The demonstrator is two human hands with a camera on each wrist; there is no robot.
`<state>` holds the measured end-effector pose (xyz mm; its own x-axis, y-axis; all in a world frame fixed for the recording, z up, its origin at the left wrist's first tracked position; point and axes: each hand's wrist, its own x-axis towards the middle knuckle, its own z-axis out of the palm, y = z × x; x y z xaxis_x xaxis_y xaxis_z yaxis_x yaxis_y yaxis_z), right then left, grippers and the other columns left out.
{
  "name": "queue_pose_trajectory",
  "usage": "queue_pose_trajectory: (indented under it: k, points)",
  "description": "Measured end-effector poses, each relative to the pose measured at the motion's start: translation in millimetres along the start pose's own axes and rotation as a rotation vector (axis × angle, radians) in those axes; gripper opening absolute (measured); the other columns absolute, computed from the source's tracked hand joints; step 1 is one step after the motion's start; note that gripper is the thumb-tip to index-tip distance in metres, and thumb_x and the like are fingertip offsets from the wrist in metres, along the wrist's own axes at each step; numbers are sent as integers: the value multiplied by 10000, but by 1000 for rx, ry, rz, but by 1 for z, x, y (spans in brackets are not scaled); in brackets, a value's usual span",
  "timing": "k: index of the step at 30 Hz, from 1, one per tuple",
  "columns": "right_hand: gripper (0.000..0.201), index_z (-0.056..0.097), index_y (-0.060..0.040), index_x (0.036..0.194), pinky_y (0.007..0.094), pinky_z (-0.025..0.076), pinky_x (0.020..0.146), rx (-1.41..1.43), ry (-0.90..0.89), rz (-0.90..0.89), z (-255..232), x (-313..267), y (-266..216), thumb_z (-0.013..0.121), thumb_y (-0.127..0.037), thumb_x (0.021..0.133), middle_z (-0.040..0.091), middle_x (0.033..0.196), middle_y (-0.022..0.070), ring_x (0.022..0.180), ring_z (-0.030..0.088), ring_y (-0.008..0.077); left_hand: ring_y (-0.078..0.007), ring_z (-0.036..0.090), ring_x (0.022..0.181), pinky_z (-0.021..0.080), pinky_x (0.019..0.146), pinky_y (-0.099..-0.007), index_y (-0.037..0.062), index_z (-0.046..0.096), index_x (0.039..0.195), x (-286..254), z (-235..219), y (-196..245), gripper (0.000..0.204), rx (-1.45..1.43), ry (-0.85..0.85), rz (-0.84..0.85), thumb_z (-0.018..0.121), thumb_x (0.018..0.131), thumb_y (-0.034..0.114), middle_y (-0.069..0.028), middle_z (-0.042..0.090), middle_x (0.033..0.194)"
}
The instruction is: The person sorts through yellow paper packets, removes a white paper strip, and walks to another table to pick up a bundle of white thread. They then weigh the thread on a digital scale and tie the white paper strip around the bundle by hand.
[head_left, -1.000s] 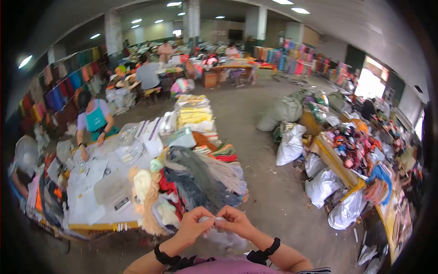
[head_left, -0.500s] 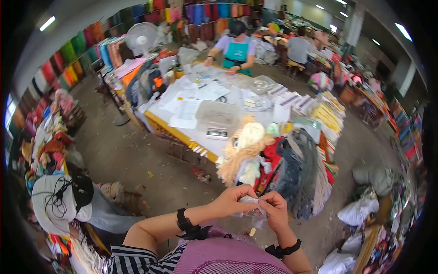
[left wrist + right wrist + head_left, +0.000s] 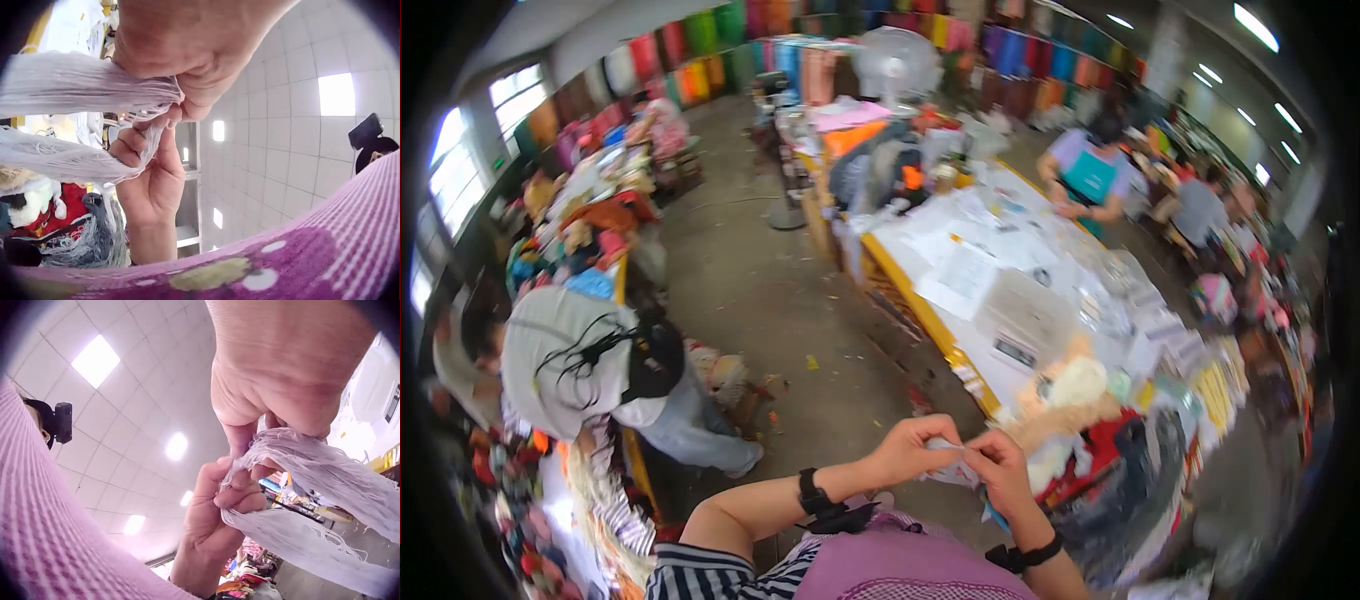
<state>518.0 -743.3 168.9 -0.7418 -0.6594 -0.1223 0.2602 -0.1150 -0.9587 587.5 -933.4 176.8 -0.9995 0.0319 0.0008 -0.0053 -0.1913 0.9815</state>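
A skein of white yarn [image 3: 81, 87] hangs in two bundles of fine strands from between my hands, which meet in front of my chest. My left hand [image 3: 912, 452] grips the yarn at its gathered end, thumb and fingertips pinched together. Right beside it, the thumb and fingers of my right hand [image 3: 1003, 472] pinch the same strands. In the right wrist view the yarn [image 3: 325, 469] fans out loosely below the fingertips. The spot where the fingertips meet is partly hidden by the fingers.
A white-topped table [image 3: 915, 235] with a yellow edge carries papers and a plastic tub [image 3: 1025, 310]. Coloured yarn bundles [image 3: 1150, 470] lie at its near end. On the left a person in a white shirt [image 3: 570, 350] bends over another table. A fan [image 3: 895, 65] stands farther back.
My view has swung to the left, so the white-topped table now lies to the right and the bending person is in sight. Both hands keep pinching the white yarn, fingertips together.
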Motion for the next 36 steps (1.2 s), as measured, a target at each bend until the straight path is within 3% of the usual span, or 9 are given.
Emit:
queue_pose_trajectory:
  k: [2,14,17,19,25,32,34,35,36]
  points:
    - [80,612,-21,923,224,474,679,-119,-68,4,11,23,5,677,0,883,661,844,45,747,608,88,-29,538,614,418,517,-194,56,646,906,-1,-19,-1,61,-35,27,34,696,879,78,33,587,795]
    - [92,608,-18,917,226,457,708,37,-333,180,77,135,19,660,34,861,659,867,44,787,603,87,-27,539,609,422,528,-202,71,631,891,-21,-118,0,24,-66,215,-28,651,889,85,35,590,759]
    - [68,612,-20,947,216,445,729,58,-437,339,91,175,29,646,-2,891,653,902,30,817,590,78,-28,546,609,425,527,-202,69,633,897,-21,-143,0,22,-44,360,-15,647,892,85,30,599,753]
    - [62,618,-30,977,207,432,746,2,-542,553,100,198,34,632,-40,917,638,911,8,825,572,65,-30,546,611,423,530,-204,68,636,900,-20,-161,5,23,-18,408,-31,649,886,81,33,602,749]
    - [74,625,-32,993,205,428,742,-41,-736,455,113,278,47,630,-61,925,632,891,-14,808,565,56,-32,542,605,417,527,-214,63,643,885,6,-216,3,42,48,464,-53,663,869,96,32,612,737]
    - [120,598,-29,991,216,449,743,-33,-721,422,142,380,24,649,-29,882,647,913,9,819,590,73,-32,532,591,406,520,-207,60,637,888,75,-301,40,55,16,486,-57,669,865,98,26,625,744]
    - [221,565,-39,1012,237,476,754,17,-766,341,153,414,15,689,-42,829,656,936,30,852,617,95,-34,519,576,391,506,-206,54,631,886,92,-328,60,64,-68,474,-8,671,866,99,15,630,742]
    - [328,532,-48,1033,325,534,822,45,-786,362,150,434,22,714,-71,761,672,964,88,875,670,194,-35,511,562,376,495,-205,50,626,876,99,-341,69,65,-156,476,30,678,862,85,5,629,733]
    - [328,532,-48,1033,325,534,822,37,-807,377,152,453,29,714,-71,761,672,964,88,875,670,194,-35,511,562,376,495,-205,50,626,876,105,-355,78,65,-165,501,35,678,862,85,5,629,733]
